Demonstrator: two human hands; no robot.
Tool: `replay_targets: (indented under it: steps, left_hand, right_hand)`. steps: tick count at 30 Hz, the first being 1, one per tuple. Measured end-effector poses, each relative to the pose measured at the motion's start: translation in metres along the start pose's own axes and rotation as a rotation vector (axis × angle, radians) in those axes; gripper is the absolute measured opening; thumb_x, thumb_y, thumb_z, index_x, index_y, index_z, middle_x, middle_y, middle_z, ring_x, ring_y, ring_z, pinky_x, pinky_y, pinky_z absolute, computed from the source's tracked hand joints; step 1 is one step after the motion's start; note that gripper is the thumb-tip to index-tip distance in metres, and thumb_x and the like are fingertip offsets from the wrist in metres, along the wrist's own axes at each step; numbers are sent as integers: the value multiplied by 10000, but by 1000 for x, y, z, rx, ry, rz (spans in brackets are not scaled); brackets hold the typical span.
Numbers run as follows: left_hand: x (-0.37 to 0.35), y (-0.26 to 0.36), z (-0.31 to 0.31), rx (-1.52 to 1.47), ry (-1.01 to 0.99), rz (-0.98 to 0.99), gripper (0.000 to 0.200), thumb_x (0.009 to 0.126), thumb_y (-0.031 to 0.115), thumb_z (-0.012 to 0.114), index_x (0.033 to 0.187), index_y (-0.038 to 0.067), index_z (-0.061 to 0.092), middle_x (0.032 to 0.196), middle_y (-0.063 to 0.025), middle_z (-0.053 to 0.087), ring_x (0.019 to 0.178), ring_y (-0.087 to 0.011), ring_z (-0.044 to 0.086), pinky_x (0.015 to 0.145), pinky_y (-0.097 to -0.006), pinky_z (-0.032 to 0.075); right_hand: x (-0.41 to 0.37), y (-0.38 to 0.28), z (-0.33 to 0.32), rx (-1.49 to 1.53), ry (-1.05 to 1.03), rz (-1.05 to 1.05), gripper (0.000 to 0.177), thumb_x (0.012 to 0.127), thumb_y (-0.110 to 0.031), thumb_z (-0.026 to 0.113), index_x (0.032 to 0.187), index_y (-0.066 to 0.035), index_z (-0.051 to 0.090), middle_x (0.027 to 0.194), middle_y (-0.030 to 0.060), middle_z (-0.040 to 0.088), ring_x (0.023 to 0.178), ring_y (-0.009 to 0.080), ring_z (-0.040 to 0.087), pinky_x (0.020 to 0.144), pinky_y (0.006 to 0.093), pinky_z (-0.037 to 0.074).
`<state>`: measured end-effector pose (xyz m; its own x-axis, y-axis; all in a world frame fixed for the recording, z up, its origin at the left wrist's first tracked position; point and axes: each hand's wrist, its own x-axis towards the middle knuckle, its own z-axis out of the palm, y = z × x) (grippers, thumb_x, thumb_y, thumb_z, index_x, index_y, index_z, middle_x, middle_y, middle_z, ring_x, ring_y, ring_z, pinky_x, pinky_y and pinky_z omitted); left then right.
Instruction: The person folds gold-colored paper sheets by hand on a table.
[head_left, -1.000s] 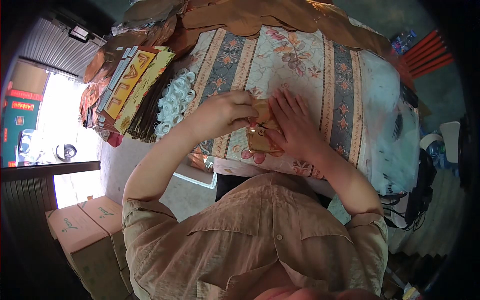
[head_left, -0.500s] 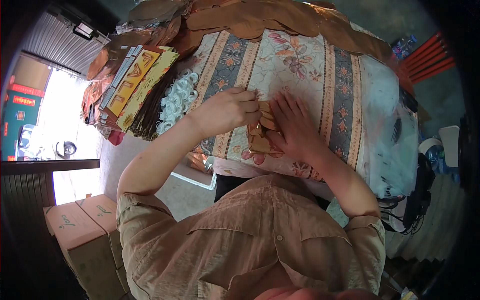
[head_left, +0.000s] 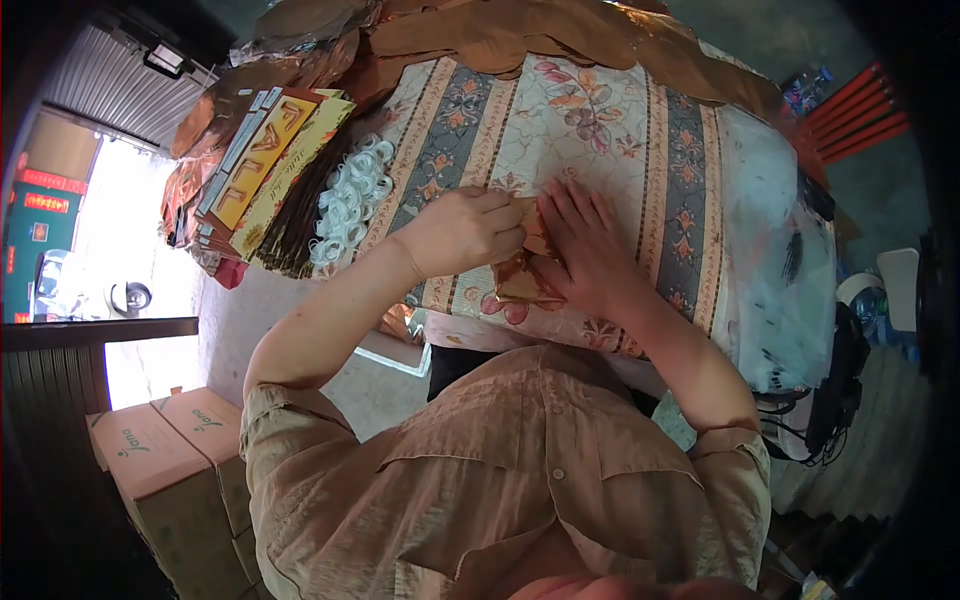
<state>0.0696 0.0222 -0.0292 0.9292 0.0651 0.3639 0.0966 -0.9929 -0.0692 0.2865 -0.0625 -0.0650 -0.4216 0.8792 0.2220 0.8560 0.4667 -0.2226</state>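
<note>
Left hand (head_left: 468,232): curled, fingertips at the left edge of the shiny brown piece (head_left: 517,282); cannot tell whether pinching it.
Shiny brown piece: on the tabletop (head_left: 600,110), just right of that hand.
Right hand (head_left: 592,245): laid flat, thumb apart, on the piece's right side.

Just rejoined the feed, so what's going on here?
A person is handling a shiny gold-brown item on a patterned tablecloth. The right hand lies flat over its right side; the left hand is curled at its left edge, the fingertips hidden. White loops and FALL-printed pieces lie to the left.
</note>
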Motion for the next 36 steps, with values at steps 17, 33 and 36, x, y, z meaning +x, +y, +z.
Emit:
replay_targets:
  steps: [17, 33, 36]
  left_hand:
    - [-11, 16, 6, -640, 96, -560, 213, 674, 106, 767, 830, 36, 640, 890, -99, 593, 923, -308, 590, 828, -394, 461]
    - [-26, 40, -19, -190, -17, -348, 273, 789, 188, 682, 1031, 63, 690, 1003, -41, 626, 1056, -228, 549, 984, -413, 392]
    - [-28, 43, -21, -208, -62, -405, 334, 774, 219, 702, 1069, 63, 690, 1095, -46, 631, 1090, -236, 546, 994, -431, 369]
  right_hand:
    - [0, -1, -3, 8, -32, 8, 696, 930, -385, 519, 1453, 17, 301, 1518, 204, 284, 1425, 356, 227, 1167, 487, 130]
    - [0, -2, -3, 20, -47, 13, 695, 938, -403, 508, 1464, -5, 286, 1519, 208, 275, 1423, 363, 224, 1166, 489, 132]
    - [1, -2, -5, 10, -54, -10, 670, 930, -413, 520, 1477, -90, 305, 1521, 212, 265, 1417, 386, 221, 1159, 506, 134]
